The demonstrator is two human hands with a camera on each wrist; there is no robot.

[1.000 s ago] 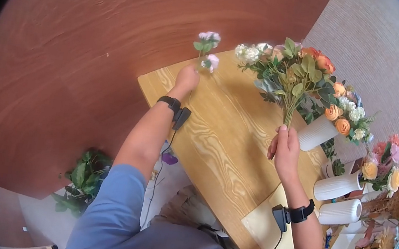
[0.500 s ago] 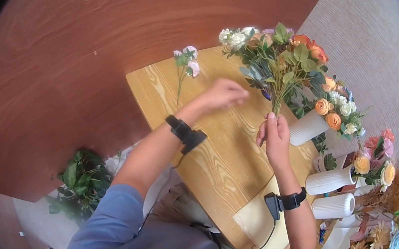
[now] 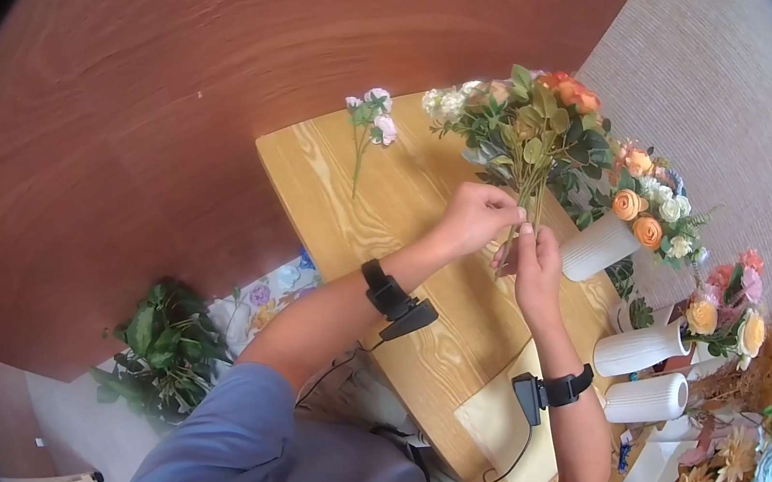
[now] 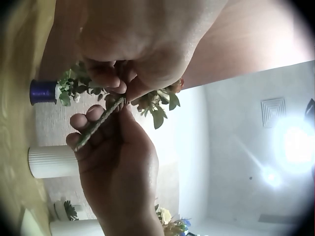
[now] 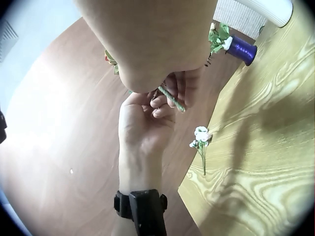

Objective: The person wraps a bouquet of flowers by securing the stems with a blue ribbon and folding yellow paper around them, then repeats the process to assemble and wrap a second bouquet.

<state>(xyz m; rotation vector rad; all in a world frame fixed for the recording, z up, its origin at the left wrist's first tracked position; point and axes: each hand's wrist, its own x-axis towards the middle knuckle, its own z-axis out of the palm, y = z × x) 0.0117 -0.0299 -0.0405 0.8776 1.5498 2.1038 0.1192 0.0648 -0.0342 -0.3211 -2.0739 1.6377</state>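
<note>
A mixed bouquet of artificial flowers, with orange, white and peach blooms among green leaves, stands upright above the table. My right hand grips its gathered stems from below, thumb along the front. From the other side my left hand pinches at the same stems, just above the right thumb. In the left wrist view a green stem end sticks out across the right hand's curled fingers. A sprig of pale pink flowers lies by itself on the table's far left part.
White ribbed vases line the right side, one holding an orange and white arrangement. A purple spool stands on the wooden table. Pale paper lies near the right forearm; greenery sits low at left.
My left hand has left the pink sprig lying on the table and moved right to the bouquet's stems, where it now pinches. The right hand has kept its grip on the bouquet.
</note>
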